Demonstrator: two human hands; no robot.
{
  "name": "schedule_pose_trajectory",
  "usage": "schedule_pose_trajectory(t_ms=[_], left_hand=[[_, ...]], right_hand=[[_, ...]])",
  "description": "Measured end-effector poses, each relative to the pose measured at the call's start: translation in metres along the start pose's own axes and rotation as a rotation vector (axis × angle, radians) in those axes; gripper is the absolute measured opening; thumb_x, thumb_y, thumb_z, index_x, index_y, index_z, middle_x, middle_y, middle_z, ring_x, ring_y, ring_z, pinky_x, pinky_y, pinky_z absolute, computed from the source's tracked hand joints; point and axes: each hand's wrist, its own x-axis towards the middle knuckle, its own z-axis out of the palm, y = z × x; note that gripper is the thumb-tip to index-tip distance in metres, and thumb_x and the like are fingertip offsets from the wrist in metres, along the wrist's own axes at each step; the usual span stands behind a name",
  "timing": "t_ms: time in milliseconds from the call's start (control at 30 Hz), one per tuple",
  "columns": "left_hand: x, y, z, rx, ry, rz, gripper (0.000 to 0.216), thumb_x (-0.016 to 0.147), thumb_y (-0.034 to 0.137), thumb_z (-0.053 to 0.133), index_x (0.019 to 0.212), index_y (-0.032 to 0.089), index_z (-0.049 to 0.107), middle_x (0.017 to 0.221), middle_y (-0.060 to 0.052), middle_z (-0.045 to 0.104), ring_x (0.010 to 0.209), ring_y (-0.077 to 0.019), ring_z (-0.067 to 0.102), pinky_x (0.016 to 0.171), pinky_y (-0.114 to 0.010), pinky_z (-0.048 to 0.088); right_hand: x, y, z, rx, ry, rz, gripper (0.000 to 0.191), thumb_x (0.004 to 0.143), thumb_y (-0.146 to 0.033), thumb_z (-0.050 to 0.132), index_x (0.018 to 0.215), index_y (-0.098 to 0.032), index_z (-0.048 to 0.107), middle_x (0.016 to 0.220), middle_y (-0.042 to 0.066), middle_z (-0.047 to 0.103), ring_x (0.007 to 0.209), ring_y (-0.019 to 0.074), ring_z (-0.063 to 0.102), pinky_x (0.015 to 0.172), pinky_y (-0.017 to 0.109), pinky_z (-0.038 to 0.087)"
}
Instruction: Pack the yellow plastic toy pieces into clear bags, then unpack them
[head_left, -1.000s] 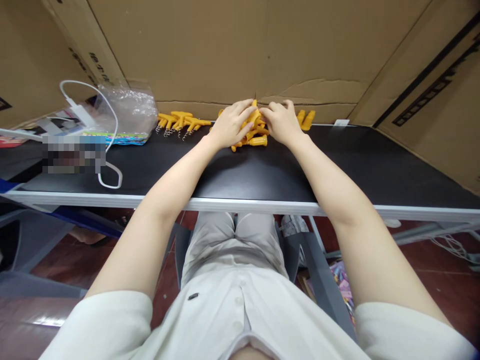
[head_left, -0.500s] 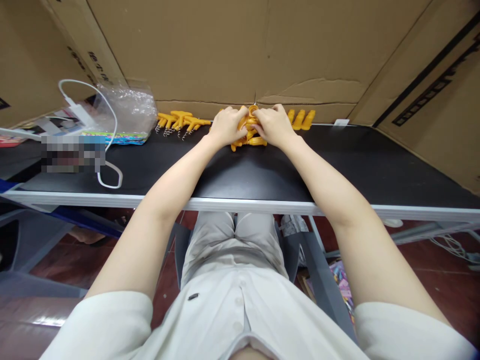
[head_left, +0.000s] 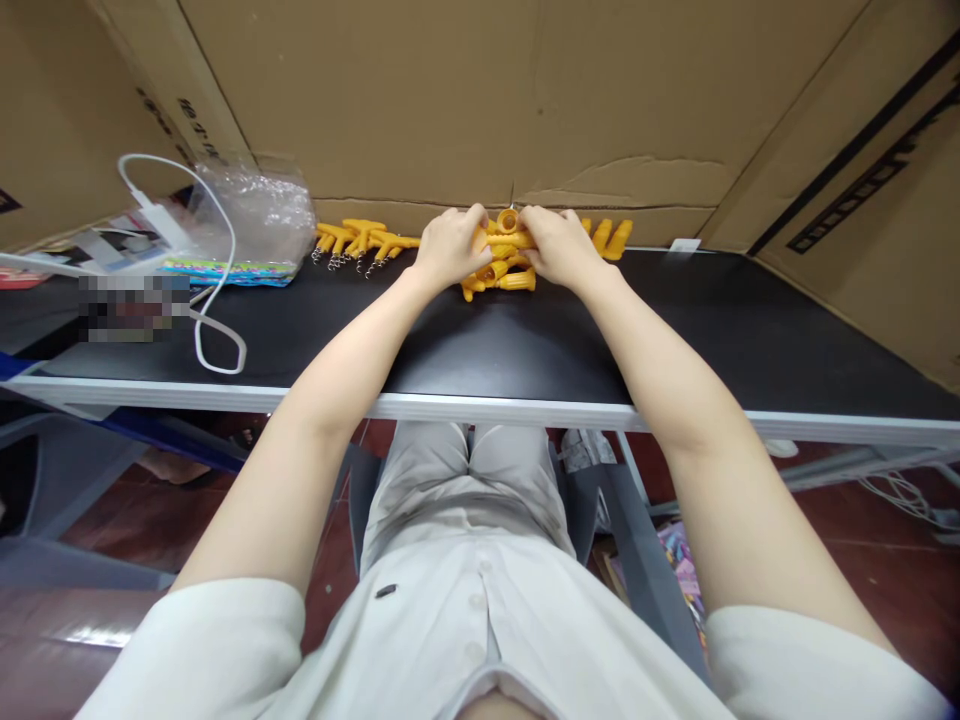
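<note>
My left hand [head_left: 447,246] and my right hand [head_left: 556,244] meet at the back of the black table [head_left: 525,340], fingers curled around a yellow plastic piece [head_left: 507,234] held between them just above a small pile of yellow plastic pieces [head_left: 501,276]. To the left lies a row of yellow T-shaped pieces with metal screws [head_left: 361,242]. More yellow pieces [head_left: 610,236] rest to the right of my right hand.
A clear plastic bag [head_left: 253,218] over a colourful packet sits at the back left, with a white charger and cable [head_left: 202,300] looping toward the front edge. Cardboard walls [head_left: 465,90] enclose the table on the back and both sides.
Both hands went from spread over the pile to curled together on one yellow piece, lifting it slightly above the pile.
</note>
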Motion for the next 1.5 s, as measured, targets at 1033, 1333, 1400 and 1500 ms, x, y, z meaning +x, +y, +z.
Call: schedule_pose_trajectory(t_ms=[1033,1333,1400,1500], left_hand=[[0.004,-0.016,-0.001,-0.027,0.009,0.053,0.035,0.089,0.029,0.067,0.124,0.027,0.069,0.105,-0.012,0.079,0.122,-0.0424,0.073,0.11,-0.055,0.05],[0.007,-0.028,0.002,-0.043,0.003,-0.015,0.039,0.09,0.028,0.066,0.129,0.029,0.068,0.108,-0.012,0.078,0.127,-0.0432,0.07,0.11,-0.054,0.05],[0.009,-0.038,0.004,-0.057,0.037,-0.038,0.04,0.091,0.03,0.063,0.131,0.029,0.067,0.106,-0.011,0.078,0.127,-0.0427,0.07,0.11,-0.054,0.05],[0.011,-0.055,0.005,-0.088,0.102,-0.09,0.041,0.091,0.033,0.059,0.131,0.031,0.066,0.103,-0.011,0.078,0.124,-0.0415,0.072,0.108,-0.054,0.053]], right_hand=[[-0.002,-0.004,-0.011,-0.018,-0.009,-0.036,0.042,0.109,-0.041,0.045,0.145,-0.026,0.061,0.145,0.019,0.071,0.137,0.0429,0.06,0.114,0.065,0.043],[-0.006,0.002,-0.022,-0.062,0.116,0.108,0.041,0.11,-0.049,0.033,0.136,-0.032,0.06,0.143,0.017,0.069,0.133,0.0414,0.058,0.115,0.065,0.041],[-0.007,0.015,-0.021,-0.031,0.174,0.171,0.042,0.109,-0.059,0.037,0.13,-0.031,0.06,0.141,0.019,0.068,0.131,0.0423,0.057,0.114,0.066,0.04],[-0.006,0.038,-0.018,0.066,0.249,0.295,0.052,0.108,-0.073,0.04,0.114,-0.027,0.062,0.122,0.023,0.071,0.127,0.0423,0.053,0.112,0.064,0.037]])
